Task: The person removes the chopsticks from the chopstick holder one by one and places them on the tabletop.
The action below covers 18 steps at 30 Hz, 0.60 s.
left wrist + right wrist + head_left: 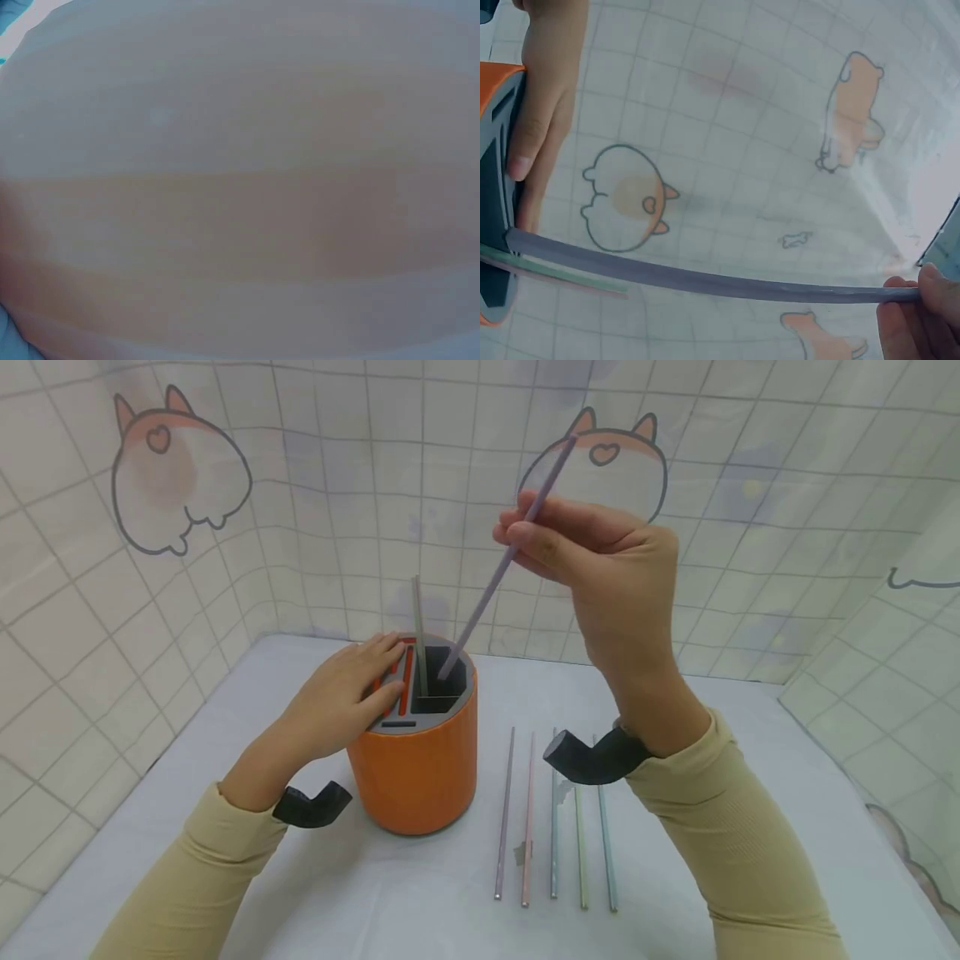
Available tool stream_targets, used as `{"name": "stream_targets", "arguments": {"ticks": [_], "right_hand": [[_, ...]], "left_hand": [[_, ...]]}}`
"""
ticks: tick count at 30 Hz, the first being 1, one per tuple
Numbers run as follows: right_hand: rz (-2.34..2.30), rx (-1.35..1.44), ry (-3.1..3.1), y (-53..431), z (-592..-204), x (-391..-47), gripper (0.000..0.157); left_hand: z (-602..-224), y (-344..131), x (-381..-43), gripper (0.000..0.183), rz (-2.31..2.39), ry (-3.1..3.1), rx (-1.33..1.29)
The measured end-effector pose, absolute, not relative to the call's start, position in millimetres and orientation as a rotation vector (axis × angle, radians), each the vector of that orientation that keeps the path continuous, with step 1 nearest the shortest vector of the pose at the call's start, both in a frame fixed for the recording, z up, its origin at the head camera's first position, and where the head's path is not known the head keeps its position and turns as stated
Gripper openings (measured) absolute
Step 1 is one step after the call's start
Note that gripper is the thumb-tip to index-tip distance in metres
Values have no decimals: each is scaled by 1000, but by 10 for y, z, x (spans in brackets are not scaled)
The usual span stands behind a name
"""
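Observation:
My right hand (pixel 600 543) pinches a purple chopstick (pixel 491 589) between thumb and fingers. The chopstick slants down to the left, its lower end at the dark compartment of an orange round utensil holder (pixel 420 777). Inside that compartment a pale greenish chopstick (pixel 418 627) stands nearly upright; the right wrist view also shows a thin pinkish edge beside this green chopstick (pixel 562 274). My left hand (pixel 345 693) rests on the holder's grey slotted top, its fingers spread across the left side. The left wrist view is blurred.
Several pastel chopsticks (pixel 555 835) lie side by side on the white tabletop (pixel 420 893), right of the holder. A grid-patterned curtain (pixel 360 527) with cartoon animals hangs behind and along both sides. Black wrist bands (pixel 600 756) sit at both cuffs.

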State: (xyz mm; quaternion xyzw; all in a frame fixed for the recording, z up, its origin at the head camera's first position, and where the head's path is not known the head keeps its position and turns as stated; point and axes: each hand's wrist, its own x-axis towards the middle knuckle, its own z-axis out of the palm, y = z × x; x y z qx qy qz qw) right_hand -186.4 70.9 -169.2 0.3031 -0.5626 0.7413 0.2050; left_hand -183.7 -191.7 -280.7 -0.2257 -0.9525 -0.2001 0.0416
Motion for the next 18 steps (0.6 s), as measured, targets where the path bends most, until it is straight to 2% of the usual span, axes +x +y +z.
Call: {"name": "stream_targets", "arguments": {"ticks": [9,13,18], "right_hand": [[2115,687,-1545,1078,-1630,-1813,24],[2144,613,-1578,1241,-1749,-1855,25],[2129,537,-1783,1455,-2011,-1977,17]], "left_hand": [[-2823,-1908,-1839,59,-629,-2934,-672],[-2830,-1916,-1847,59,-631,-2927,-678],[-2848,-1926,-1863,59,-616,-2924,-673]]}}
